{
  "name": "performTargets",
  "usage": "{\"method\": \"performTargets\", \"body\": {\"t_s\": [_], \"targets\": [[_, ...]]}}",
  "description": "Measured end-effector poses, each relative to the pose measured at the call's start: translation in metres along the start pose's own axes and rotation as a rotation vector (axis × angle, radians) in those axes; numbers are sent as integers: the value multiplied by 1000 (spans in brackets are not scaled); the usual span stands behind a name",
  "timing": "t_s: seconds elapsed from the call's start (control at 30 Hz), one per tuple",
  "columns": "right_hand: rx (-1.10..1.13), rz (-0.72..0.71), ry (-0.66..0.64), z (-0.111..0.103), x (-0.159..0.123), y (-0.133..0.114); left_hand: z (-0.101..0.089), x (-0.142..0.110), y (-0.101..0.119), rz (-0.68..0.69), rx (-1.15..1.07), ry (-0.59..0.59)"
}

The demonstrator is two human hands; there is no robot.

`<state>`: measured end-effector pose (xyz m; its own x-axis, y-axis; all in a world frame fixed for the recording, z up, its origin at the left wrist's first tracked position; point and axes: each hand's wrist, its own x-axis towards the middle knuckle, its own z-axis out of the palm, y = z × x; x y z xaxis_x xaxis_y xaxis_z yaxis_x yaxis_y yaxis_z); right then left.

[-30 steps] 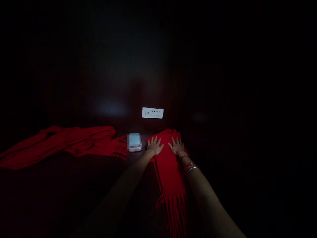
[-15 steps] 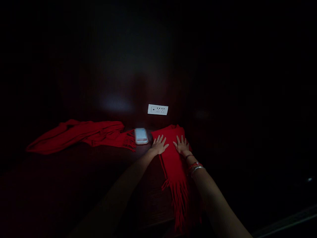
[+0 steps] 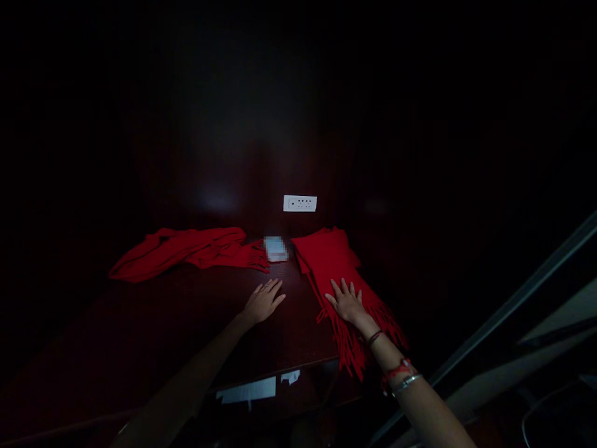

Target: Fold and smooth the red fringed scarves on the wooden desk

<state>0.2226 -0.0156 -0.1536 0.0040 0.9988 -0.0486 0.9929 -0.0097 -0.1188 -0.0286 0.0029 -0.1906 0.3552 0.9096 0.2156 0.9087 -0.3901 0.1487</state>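
A folded red scarf [image 3: 321, 249] lies on the dark wooden surface [image 3: 298, 330], its fringe pointing toward me and hanging past the front edge. My right hand [image 3: 347, 302], fingers spread, is over the lower part of this scarf, palm down; whether it presses on it I cannot tell. My left hand [image 3: 263, 302] is off the scarf, over the wood to its left, with fingers stretched out and nothing held. Further left, a second red scarf [image 3: 177, 252] lies loosely bunched, fringe toward the middle.
Between the scarves sits a phone-like device [image 3: 276, 249] with a blurred screen. A white socket plate [image 3: 300, 203] is on the dark back wall. Pale papers [image 3: 247, 391] show below the front edge. A light diagonal edge [image 3: 517, 298] runs at the right.
My left hand has left the folded scarf and moved left over the wood. My right hand has slid nearer along the scarf. The view has pulled back, showing the front edge.
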Motion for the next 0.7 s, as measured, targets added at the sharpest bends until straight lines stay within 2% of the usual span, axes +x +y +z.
{"method": "performTargets", "body": {"t_s": [0.2, 0.33, 0.43, 0.53, 0.6, 0.7], "targets": [[-42, 16, -18, -4, -13, 5, -12, -8, 3, -26, 9, -32], [-55, 7, 60, -6, -20, -12, -12, -9, -3, -53, 11, -16], [-16, -87, 136, -7, -16, -45, -14, -13, -20, -118, 40, 0], [37, -190, 105, -6, -3, -89, -19, -20, -40, -246, 75, 35], [73, -235, 77, -2, 8, -118, -23, -26, -53, -380, 101, 119], [121, -289, 66, 9, 23, -157, -31, -35, -68, -593, 142, 305]]}}
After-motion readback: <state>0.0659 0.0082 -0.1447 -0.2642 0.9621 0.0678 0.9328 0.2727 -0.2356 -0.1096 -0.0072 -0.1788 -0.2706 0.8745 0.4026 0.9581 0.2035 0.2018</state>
